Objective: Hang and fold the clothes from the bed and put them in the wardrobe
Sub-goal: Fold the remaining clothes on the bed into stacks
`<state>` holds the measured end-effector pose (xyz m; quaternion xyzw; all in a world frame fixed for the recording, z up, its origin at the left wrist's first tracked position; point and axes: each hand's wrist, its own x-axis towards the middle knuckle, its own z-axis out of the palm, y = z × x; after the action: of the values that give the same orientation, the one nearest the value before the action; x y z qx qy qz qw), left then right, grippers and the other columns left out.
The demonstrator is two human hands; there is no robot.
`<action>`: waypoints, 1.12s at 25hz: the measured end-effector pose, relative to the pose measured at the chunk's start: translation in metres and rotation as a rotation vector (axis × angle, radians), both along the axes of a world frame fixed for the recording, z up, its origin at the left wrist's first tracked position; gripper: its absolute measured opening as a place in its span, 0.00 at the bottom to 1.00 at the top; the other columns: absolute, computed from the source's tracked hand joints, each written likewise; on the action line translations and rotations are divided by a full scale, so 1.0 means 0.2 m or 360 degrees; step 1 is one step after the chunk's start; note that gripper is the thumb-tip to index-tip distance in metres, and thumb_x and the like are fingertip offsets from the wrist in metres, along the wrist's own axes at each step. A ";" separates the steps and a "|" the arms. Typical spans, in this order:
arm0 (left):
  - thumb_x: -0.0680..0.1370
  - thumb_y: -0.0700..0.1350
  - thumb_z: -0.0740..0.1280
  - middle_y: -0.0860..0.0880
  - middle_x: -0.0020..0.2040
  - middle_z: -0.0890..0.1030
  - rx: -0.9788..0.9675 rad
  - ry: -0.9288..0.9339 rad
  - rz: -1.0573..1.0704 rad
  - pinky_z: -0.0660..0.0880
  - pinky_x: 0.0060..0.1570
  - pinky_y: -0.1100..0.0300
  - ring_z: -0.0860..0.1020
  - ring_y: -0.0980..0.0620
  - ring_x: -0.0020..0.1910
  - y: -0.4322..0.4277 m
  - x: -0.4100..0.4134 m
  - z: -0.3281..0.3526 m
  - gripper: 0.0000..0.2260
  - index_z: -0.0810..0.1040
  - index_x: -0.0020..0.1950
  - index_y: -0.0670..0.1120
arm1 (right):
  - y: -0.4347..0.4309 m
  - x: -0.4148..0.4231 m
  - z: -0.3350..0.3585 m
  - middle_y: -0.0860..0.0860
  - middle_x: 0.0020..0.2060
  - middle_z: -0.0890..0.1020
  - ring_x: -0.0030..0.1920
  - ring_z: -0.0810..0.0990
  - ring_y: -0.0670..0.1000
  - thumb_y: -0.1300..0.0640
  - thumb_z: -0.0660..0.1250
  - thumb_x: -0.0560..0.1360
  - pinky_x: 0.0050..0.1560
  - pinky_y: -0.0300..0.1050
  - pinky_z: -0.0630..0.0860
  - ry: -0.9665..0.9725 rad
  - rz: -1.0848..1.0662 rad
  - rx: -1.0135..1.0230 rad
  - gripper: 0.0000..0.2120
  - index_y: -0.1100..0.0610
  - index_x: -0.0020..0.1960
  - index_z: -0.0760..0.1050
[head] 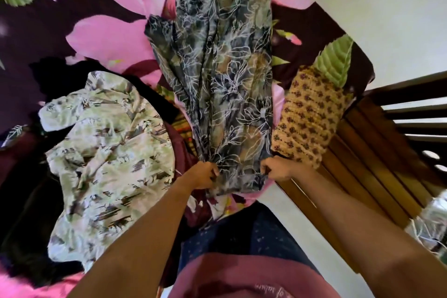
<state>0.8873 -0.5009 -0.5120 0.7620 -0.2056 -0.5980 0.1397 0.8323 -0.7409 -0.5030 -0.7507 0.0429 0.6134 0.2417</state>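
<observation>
Now a dark leafy cloth (217, 75) is laid out long in the middle of the bed sheet (106, 38), which is dark with big pink flowers and green leaves; the cloth is stretched from the near edge of the bed toward the far side, and some folds are seen down its left half; its near end is held at both corners; the left hand (205, 175) is curled tight around the near left corner, and the right hand (274, 171) is curled tight around the near right corner, so the near edge is pulled flat between them; to the left, a pale green shirt (108, 152) is spread in a crumpled heap, touching or just beside the dark leafy cloth; some black cloth (17, 201) is seen under its left side; to the right, a yellow dotted cloth (309, 113) is set just beside the dark leafy cloth, near the right edge of the bed; a wooden frame (372, 143) with slats is seen further right; a pale floor (387, 7) is seen on the far right.
</observation>
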 end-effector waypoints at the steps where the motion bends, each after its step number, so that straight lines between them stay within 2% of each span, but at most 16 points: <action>1: 0.74 0.40 0.71 0.41 0.55 0.80 -0.0032 0.0060 0.0222 0.72 0.53 0.60 0.78 0.45 0.56 -0.01 0.03 0.02 0.15 0.76 0.58 0.39 | 0.00 0.02 0.01 0.57 0.45 0.74 0.43 0.71 0.52 0.71 0.57 0.74 0.37 0.40 0.66 -0.0034 -0.0122 0.0032 0.12 0.68 0.55 0.73; 3: 0.75 0.41 0.69 0.40 0.51 0.82 -0.0072 -0.0032 0.0625 0.73 0.48 0.62 0.79 0.45 0.53 -0.04 0.14 0.06 0.11 0.77 0.56 0.38 | 0.02 0.11 0.04 0.57 0.45 0.77 0.43 0.74 0.49 0.70 0.58 0.75 0.37 0.35 0.67 -0.0208 -0.0341 0.0061 0.09 0.67 0.53 0.74; 5: 0.76 0.41 0.68 0.42 0.47 0.81 -0.0081 -0.0323 0.0894 0.69 0.40 0.66 0.79 0.46 0.49 -0.06 0.30 0.09 0.09 0.78 0.54 0.38 | 0.06 0.30 0.03 0.54 0.43 0.77 0.44 0.75 0.50 0.69 0.59 0.75 0.41 0.38 0.69 -0.0381 -0.0510 0.0064 0.08 0.60 0.48 0.74; 6: 0.77 0.41 0.67 0.43 0.46 0.80 -0.0081 -0.0439 0.1027 0.68 0.39 0.66 0.79 0.47 0.48 -0.07 0.38 0.10 0.09 0.78 0.54 0.38 | 0.08 0.41 0.01 0.54 0.44 0.77 0.46 0.76 0.52 0.68 0.59 0.76 0.44 0.41 0.70 -0.0451 -0.0593 0.0060 0.08 0.57 0.46 0.73; 9: 0.77 0.42 0.66 0.46 0.45 0.79 -0.0092 -0.0579 0.1498 0.73 0.49 0.60 0.76 0.52 0.45 -0.07 0.62 0.09 0.08 0.79 0.53 0.39 | 0.18 0.76 -0.01 0.54 0.45 0.77 0.48 0.77 0.55 0.66 0.61 0.77 0.49 0.46 0.72 -0.0651 -0.0818 0.0086 0.05 0.58 0.48 0.73; 10: 0.77 0.41 0.67 0.47 0.46 0.79 -0.0100 -0.0621 0.1636 0.72 0.49 0.61 0.76 0.52 0.45 -0.07 0.70 0.07 0.08 0.78 0.54 0.39 | 0.22 0.88 -0.02 0.54 0.45 0.77 0.49 0.77 0.55 0.65 0.61 0.78 0.51 0.47 0.73 -0.0709 -0.0867 0.0103 0.04 0.58 0.50 0.73; 13: 0.76 0.41 0.67 0.44 0.52 0.80 -0.0053 -0.0732 0.1992 0.70 0.50 0.62 0.77 0.48 0.52 -0.05 0.92 -0.02 0.12 0.76 0.58 0.38 | 0.35 1.18 -0.08 0.51 0.46 0.77 0.53 0.76 0.53 0.63 0.62 0.78 0.61 0.48 0.70 -0.0870 -0.1045 0.0102 0.05 0.58 0.53 0.74; 14: 0.77 0.42 0.67 0.43 0.54 0.80 -0.0014 -0.0762 0.2074 0.70 0.52 0.61 0.77 0.46 0.54 -0.03 0.98 -0.05 0.13 0.75 0.60 0.39 | 0.39 1.26 -0.12 0.50 0.45 0.77 0.55 0.76 0.54 0.62 0.63 0.78 0.66 0.53 0.68 -0.0946 -0.1084 0.0070 0.05 0.56 0.52 0.74; 16: 0.77 0.44 0.67 0.41 0.56 0.79 0.0056 -0.0793 0.2178 0.70 0.53 0.58 0.76 0.43 0.57 -0.02 1.07 -0.12 0.16 0.73 0.62 0.39 | 0.45 1.38 -0.19 0.49 0.49 0.78 0.57 0.76 0.54 0.59 0.64 0.77 0.68 0.58 0.64 -0.1018 -0.1117 -0.0015 0.05 0.51 0.51 0.73; 18: 0.76 0.46 0.68 0.42 0.57 0.78 0.0050 -0.0763 0.2283 0.71 0.55 0.55 0.76 0.42 0.57 -0.01 1.13 -0.18 0.19 0.71 0.63 0.39 | 0.50 1.43 -0.21 0.52 0.58 0.76 0.60 0.75 0.54 0.59 0.62 0.78 0.64 0.49 0.68 -0.0974 -0.1084 0.0002 0.10 0.53 0.59 0.74; 19: 0.75 0.47 0.69 0.42 0.57 0.78 0.0016 -0.0727 0.2345 0.72 0.55 0.53 0.76 0.43 0.57 0.00 1.16 -0.21 0.19 0.71 0.62 0.40 | 0.51 1.46 -0.23 0.53 0.62 0.74 0.61 0.73 0.53 0.60 0.61 0.79 0.58 0.42 0.69 -0.0952 -0.1031 0.0038 0.13 0.55 0.63 0.73; 21: 0.73 0.48 0.71 0.43 0.54 0.79 -0.0036 -0.0705 0.2424 0.74 0.55 0.51 0.77 0.44 0.54 -0.01 1.21 -0.24 0.20 0.71 0.60 0.40 | 0.51 1.49 -0.26 0.53 0.64 0.72 0.59 0.72 0.50 0.61 0.59 0.80 0.49 0.36 0.65 -0.0928 -0.0856 0.0071 0.16 0.56 0.67 0.70; 22: 0.72 0.49 0.72 0.43 0.53 0.80 -0.0037 -0.0719 0.2461 0.75 0.54 0.51 0.78 0.44 0.52 -0.02 1.24 -0.26 0.22 0.71 0.60 0.40 | 0.51 1.50 -0.27 0.52 0.65 0.72 0.59 0.71 0.50 0.61 0.59 0.80 0.49 0.36 0.64 -0.0918 -0.0791 0.0075 0.16 0.55 0.68 0.70; 24: 0.71 0.48 0.74 0.46 0.47 0.80 -0.0052 -0.0677 0.2589 0.76 0.48 0.55 0.78 0.46 0.47 -0.03 1.28 -0.27 0.21 0.73 0.58 0.41 | 0.48 1.52 -0.29 0.52 0.64 0.73 0.63 0.71 0.52 0.60 0.58 0.80 0.58 0.41 0.67 -0.0920 -0.0752 0.0070 0.16 0.55 0.68 0.70; 26: 0.73 0.44 0.72 0.47 0.41 0.79 -0.0167 -0.0519 0.2737 0.76 0.40 0.59 0.79 0.45 0.42 -0.05 1.33 -0.25 0.13 0.75 0.53 0.41 | 0.46 1.52 -0.30 0.53 0.63 0.75 0.63 0.72 0.54 0.60 0.59 0.80 0.64 0.48 0.69 -0.0897 -0.0800 0.0091 0.16 0.55 0.67 0.71; 28: 0.77 0.41 0.67 0.45 0.37 0.78 -0.0295 -0.0505 0.2876 0.74 0.40 0.55 0.78 0.45 0.39 -0.11 1.37 -0.22 0.05 0.76 0.48 0.40 | 0.44 1.52 -0.31 0.53 0.61 0.77 0.61 0.75 0.54 0.61 0.60 0.80 0.62 0.49 0.72 -0.0852 -0.0894 0.0152 0.15 0.56 0.67 0.72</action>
<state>1.1609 -0.5222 -0.5551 0.6918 0.4037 -0.1313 0.5841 1.1367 -0.6530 -0.5640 -0.8311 0.1535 0.3071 0.4375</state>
